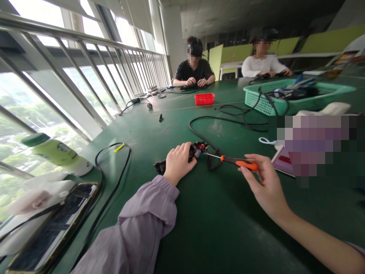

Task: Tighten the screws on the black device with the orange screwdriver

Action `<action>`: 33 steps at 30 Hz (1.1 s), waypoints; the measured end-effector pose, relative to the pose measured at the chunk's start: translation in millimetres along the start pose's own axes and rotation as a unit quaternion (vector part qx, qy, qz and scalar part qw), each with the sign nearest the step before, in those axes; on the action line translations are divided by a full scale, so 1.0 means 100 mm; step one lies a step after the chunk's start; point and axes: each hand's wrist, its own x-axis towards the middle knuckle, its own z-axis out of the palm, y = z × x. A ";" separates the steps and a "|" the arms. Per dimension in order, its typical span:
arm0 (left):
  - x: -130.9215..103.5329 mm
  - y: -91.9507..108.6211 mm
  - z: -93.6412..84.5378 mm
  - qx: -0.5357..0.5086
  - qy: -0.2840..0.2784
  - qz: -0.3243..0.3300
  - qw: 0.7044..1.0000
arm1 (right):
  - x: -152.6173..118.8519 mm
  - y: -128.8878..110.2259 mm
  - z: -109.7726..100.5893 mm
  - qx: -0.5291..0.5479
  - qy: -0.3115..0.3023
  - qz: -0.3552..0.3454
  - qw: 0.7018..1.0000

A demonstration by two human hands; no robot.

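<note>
My left hand (180,161) is wrapped round a black corded device (161,166) lying on the green table. Wires and small red and grey parts show at the device's exposed right end; its exact kind is unclear. In my right hand (266,182) is a screwdriver (241,163) with an orange and black handle, held between thumb and fingers. Its thin shaft points left, and the tip reaches the exposed wiring, though whether it sits on a screw cannot be made out. A black cable (196,127) runs from the device toward the back right.
A red tray (204,99) and a green basket (256,99) of tools stand farther back. A small black part (161,117) lies nearer. At left are a phone (54,228), a bottle (58,154) and a looped cord (129,154). Two people sit across the table.
</note>
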 end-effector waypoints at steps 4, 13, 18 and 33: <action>0.00 0.00 0.00 -0.001 0.009 0.002 1.000 | 0.01 0.00 0.00 -0.007 -0.067 0.037 0.997; 0.00 0.00 0.00 -0.002 0.005 0.003 1.000 | 0.03 0.02 0.00 -0.007 -0.034 0.042 0.999; 0.00 0.00 0.00 -0.002 0.008 0.006 1.000 | 0.01 0.01 -0.01 -0.014 -0.074 0.061 0.995; 0.00 0.00 0.00 -0.003 -0.002 0.000 1.000 | 0.01 0.04 -0.01 -0.012 -0.026 0.010 1.000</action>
